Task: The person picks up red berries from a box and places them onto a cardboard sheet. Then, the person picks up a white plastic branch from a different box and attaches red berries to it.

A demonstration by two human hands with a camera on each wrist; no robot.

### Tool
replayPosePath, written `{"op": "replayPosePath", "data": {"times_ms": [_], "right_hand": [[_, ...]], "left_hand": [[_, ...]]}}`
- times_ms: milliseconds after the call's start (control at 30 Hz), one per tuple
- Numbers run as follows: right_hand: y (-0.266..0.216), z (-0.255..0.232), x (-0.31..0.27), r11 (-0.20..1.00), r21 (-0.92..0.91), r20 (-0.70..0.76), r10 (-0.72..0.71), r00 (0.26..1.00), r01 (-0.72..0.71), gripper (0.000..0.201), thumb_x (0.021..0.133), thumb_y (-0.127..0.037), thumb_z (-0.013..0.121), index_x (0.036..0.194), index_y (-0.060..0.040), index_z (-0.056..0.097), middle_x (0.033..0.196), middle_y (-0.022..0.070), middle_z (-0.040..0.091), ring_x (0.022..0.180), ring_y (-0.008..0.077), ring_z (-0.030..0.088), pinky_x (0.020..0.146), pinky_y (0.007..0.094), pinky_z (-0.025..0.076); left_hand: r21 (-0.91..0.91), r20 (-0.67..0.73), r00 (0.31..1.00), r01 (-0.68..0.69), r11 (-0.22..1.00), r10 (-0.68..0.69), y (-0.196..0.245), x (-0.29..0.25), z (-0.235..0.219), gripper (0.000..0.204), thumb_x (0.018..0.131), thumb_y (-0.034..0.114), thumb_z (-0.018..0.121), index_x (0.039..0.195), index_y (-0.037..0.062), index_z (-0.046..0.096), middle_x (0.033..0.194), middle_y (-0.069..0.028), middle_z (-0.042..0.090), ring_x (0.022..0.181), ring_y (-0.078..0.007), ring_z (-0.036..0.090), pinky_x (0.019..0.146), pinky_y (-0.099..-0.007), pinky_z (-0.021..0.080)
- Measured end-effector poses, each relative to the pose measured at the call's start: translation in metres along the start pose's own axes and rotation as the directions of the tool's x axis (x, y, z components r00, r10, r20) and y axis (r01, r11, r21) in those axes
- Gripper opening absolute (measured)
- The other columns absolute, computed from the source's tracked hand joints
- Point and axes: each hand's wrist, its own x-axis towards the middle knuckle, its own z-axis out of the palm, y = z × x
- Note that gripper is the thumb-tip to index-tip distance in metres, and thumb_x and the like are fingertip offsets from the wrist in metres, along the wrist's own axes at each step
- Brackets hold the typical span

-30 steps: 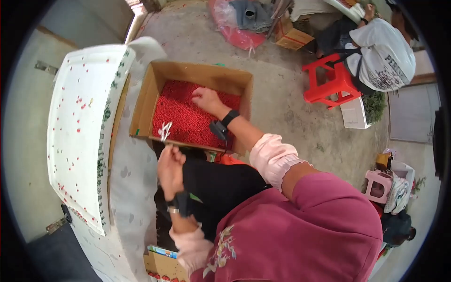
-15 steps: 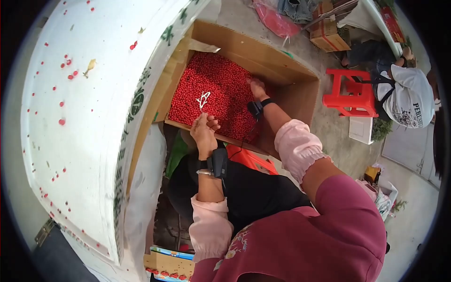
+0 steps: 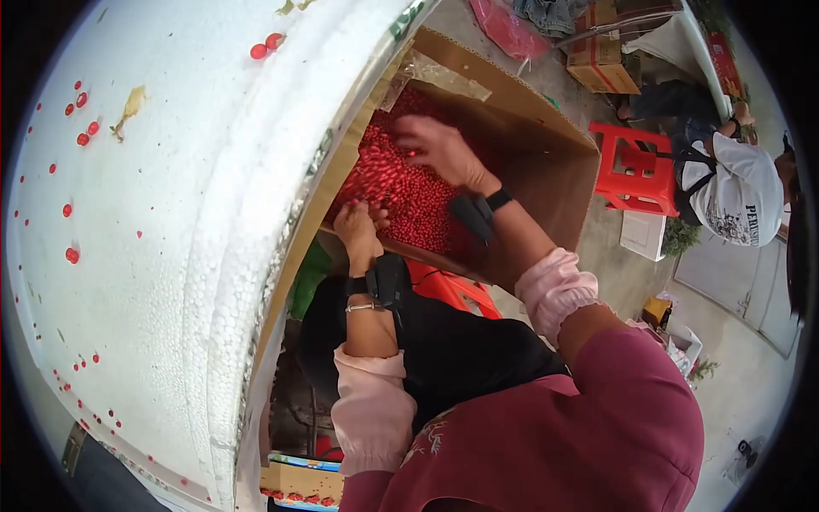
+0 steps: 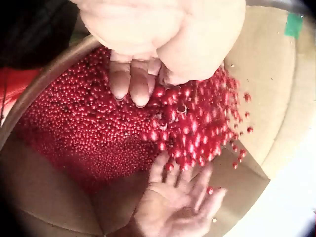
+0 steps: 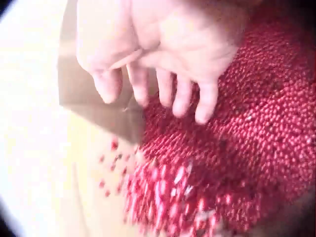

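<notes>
Small red berries (image 3: 426, 209) (image 4: 89, 118) fill part of a cardboard box (image 3: 546, 171). At the box's near edge my left hand (image 3: 358, 230) (image 4: 163, 39) has curled fingers, pinched at a white twig that blurred berries largely hide. Pale bits show among these berries, just past the fingertips in the left wrist view. My right hand (image 3: 444, 154) (image 5: 163, 44) is over the berries, across from the left, palm showing in both wrist views and fingers spread and loosely bent, gripping nothing. Some loose berries (image 4: 247, 97) appear against the cardboard wall.
A white foam lid (image 3: 171, 171) with scattered berries stands close on the left. Clear tape (image 3: 444, 77) hangs at the box's far corner. Beyond are a red stool (image 3: 636, 171), a carton (image 3: 601, 64) and a seated person (image 3: 734, 188).
My right hand has moved left from the box's right part to above the berries near my left hand. The white twig, visible before, is now behind blurred berries. The head view has shifted.
</notes>
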Motion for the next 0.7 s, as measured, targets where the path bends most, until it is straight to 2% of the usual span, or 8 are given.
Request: {"op": "replayPosePath", "data": {"times_ms": [100, 267, 300, 333, 367, 433, 567, 700], "right_hand": [[0.067, -0.051, -0.005, 0.951, -0.096, -0.651, 0.163, 0.741, -0.294, 0.05, 0.081, -0.034, 0.053, 0.119, -0.0016, 0.048, 0.117, 0.0147, 0.052, 0.109, 0.0244, 0.049, 0.089, 0.0339, 0.039], [0.167, -0.087, -0.001, 0.633, -0.344, -0.869, 0.066, 0.491, -0.694, 0.037, 0.082, -0.031, 0.054, 0.108, -0.0055, 0.056, 0.105, 0.0111, 0.059, 0.096, 0.0238, 0.056, 0.082, 0.0358, 0.044], [0.17, -0.083, -0.001, 0.634, -0.339, -0.87, 0.069, 0.488, -0.695, 0.037, 0.082, -0.031, 0.054, 0.108, -0.0055, 0.056, 0.105, 0.0111, 0.059, 0.096, 0.0238, 0.056, 0.082, 0.0358, 0.044], [0.143, -0.058, -0.001, 0.889, 0.181, -0.666, 0.426, 0.612, -0.421, 0.035, 0.083, -0.03, 0.053, 0.108, -0.0053, 0.056, 0.106, 0.0096, 0.059, 0.095, 0.0232, 0.056, 0.082, 0.0351, 0.044], [0.112, -0.036, 0.0, 0.669, 0.724, -0.295, 0.518, 0.803, -0.166, 0.034, 0.084, -0.03, 0.051, 0.107, -0.0051, 0.056, 0.106, 0.0081, 0.059, 0.094, 0.0225, 0.056, 0.082, 0.0344, 0.045], [0.064, -0.012, 0.001, 0.568, 0.76, 0.043, 0.44, 0.897, -0.316, 0.033, 0.086, -0.028, 0.049, 0.107, -0.003, 0.056, 0.107, 0.0078, 0.058, 0.094, 0.0216, 0.056, 0.082, 0.034, 0.045], [0.01, 0.003, -0.014, 0.784, 0.589, -0.016, 0.253, 0.967, -0.195, 0.033, 0.087, -0.026, 0.048, 0.111, -0.0045, 0.054, 0.105, 0.0087, 0.058, 0.094, 0.02, 0.055, 0.082, 0.0323, 0.043], [0.11, -0.07, -0.027, 0.952, 0.15, -0.661, 0.298, 0.689, -0.268, 0.037, 0.085, -0.029, 0.05, 0.11, -0.0027, 0.054, 0.097, 0.0091, 0.06, 0.09, 0.0233, 0.056, 0.08, 0.0311, 0.044]], "left_hand": [[-0.003, 0.024, 1.0, -0.007, 1.0, 0.007, 0.0, -0.003, 0.004, 0.015, 0.085, 0.013, 0.053, 0.091, 0.0003, 0.056, 0.068, -0.0074, 0.059, 0.05, -0.0145, 0.056, 0.039, -0.0245, 0.047], [-0.003, 0.044, 0.999, 0.021, 1.0, -0.02, -0.006, 0.003, 0.005, 0.014, 0.084, 0.013, 0.054, 0.091, 0.0003, 0.056, 0.07, -0.0075, 0.059, 0.051, -0.0151, 0.057, 0.041, -0.0255, 0.048], [-0.006, 0.041, 0.999, 0.026, 1.0, -0.026, -0.005, 0.005, 0.008, 0.014, 0.084, 0.012, 0.055, 0.091, 0.0003, 0.056, 0.07, -0.0077, 0.06, 0.051, -0.0154, 0.057, 0.042, -0.0262, 0.048], [-0.004, 0.042, 0.999, 0.028, 1.0, -0.028, -0.006, 0.005, 0.009, 0.014, 0.084, 0.012, 0.055, 0.091, 0.0003, 0.056, 0.07, -0.0077, 0.06, 0.051, -0.0154, 0.057, 0.042, -0.0262, 0.048], [0.0, 0.031, 0.999, 0.038, 0.999, -0.038, -0.005, 0.006, 0.01, 0.014, 0.084, 0.013, 0.054, 0.091, 0.0005, 0.056, 0.069, -0.0074, 0.059, 0.051, -0.0149, 0.057, 0.041, -0.0256, 0.048], [0.01, 0.009, 0.998, 0.057, 0.998, -0.057, -0.005, 0.007, 0.011, 0.015, 0.085, 0.013, 0.053, 0.093, 0.0011, 0.056, 0.068, -0.0068, 0.059, 0.051, -0.0138, 0.056, 0.04, -0.0242, 0.047], [0.007, 0.014, 0.999, 0.047, 0.999, -0.047, -0.004, 0.007, 0.011, 0.015, 0.085, 0.014, 0.053, 0.093, 0.0012, 0.056, 0.07, -0.007, 0.059, 0.051, -0.0135, 0.056, 0.04, -0.0246, 0.047], [0.001, 0.061, 0.997, 0.042, 0.999, -0.042, -0.004, 0.008, 0.007, 0.016, 0.084, 0.014, 0.056, 0.093, 0.0007, 0.056, 0.072, -0.0082, 0.06, 0.054, -0.0152, 0.058, 0.044, -0.0263, 0.049]]}}
